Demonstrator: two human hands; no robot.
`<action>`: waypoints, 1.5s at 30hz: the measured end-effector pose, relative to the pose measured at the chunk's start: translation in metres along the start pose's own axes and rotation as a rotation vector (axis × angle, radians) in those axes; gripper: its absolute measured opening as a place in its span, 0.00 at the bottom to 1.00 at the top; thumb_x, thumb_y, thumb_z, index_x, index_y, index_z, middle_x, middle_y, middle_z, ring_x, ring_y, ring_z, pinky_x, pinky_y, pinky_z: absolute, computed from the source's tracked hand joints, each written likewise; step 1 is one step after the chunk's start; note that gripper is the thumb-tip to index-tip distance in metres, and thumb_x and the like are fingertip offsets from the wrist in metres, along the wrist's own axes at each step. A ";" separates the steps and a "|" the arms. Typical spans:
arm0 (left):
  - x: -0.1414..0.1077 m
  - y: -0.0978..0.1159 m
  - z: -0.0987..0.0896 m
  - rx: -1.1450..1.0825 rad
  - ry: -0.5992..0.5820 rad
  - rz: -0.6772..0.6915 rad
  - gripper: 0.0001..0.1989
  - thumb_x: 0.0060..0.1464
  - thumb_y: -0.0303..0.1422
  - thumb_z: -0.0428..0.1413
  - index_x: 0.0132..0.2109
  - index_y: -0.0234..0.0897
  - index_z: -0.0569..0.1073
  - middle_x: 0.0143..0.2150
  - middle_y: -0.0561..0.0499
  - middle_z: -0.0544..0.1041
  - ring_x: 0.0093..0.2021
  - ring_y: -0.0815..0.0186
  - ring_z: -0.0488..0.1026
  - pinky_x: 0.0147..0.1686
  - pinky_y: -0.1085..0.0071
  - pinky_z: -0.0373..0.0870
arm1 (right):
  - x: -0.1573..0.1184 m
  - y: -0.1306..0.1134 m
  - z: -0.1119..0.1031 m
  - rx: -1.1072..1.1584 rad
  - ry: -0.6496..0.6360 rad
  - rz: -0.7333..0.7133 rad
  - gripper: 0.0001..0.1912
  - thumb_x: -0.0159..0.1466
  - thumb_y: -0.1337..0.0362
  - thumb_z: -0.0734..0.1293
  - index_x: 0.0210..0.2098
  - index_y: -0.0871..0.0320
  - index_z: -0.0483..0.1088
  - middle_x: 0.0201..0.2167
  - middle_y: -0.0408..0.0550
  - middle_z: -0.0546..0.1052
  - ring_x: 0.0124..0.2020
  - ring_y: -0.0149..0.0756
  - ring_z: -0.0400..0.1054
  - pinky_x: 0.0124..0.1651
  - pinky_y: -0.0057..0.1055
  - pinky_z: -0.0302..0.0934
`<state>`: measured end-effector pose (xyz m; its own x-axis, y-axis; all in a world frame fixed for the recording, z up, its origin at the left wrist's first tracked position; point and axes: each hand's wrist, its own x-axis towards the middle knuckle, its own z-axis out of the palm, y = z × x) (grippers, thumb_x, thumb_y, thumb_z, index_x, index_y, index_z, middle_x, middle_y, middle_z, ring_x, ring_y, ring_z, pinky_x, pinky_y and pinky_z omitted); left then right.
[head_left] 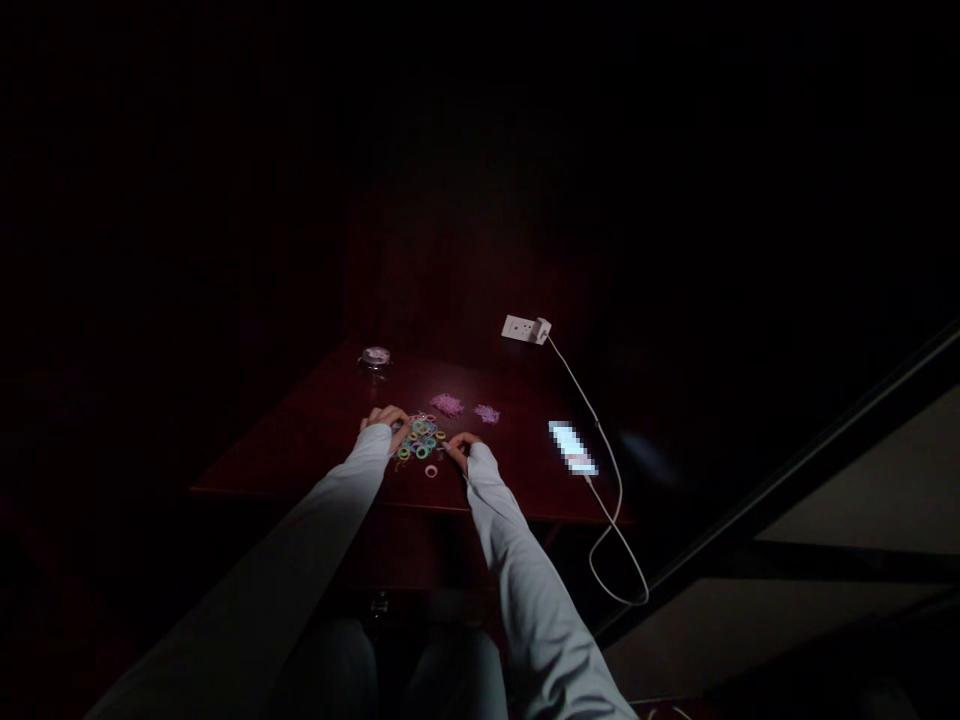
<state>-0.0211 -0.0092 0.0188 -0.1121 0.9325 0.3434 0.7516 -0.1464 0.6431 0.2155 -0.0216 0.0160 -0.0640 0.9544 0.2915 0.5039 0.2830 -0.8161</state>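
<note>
A heap of small multicoloured rings, like hair ties (422,437), lies near the front of the dark red table. My left hand (385,418) rests at the heap's left side, its fingers bent and its thumb apart, touching the edge of the pile. At the right side of the heap, my right hand (460,449) has thumb and finger pinched together; what they hold, if anything, is too small to make out. One pink ring (431,471) lies apart in front. Behind are a pile of small pink pieces (447,404) and a smaller purple pile (487,413).
A round clear container (375,358) stands at the table's (300,440) back left. On the right lies a lit phone (573,448), its white cable (609,450) looping past the table edge up to a plug in the wall socket (525,329). The surroundings are very dark.
</note>
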 end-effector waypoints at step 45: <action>-0.003 0.002 0.014 -0.044 0.063 0.073 0.12 0.66 0.34 0.60 0.35 0.44 0.86 0.50 0.49 0.89 0.55 0.52 0.75 0.59 0.52 0.66 | 0.032 -0.008 0.060 -0.049 0.038 -0.155 0.10 0.70 0.62 0.74 0.31 0.51 0.80 0.39 0.47 0.83 0.45 0.41 0.75 0.57 0.39 0.70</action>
<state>-0.0105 -0.0075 0.0095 -0.0995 0.8965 0.4316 0.7304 -0.2288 0.6436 0.1579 0.0120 0.0017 -0.1118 0.8953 0.4312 0.5324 0.4204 -0.7347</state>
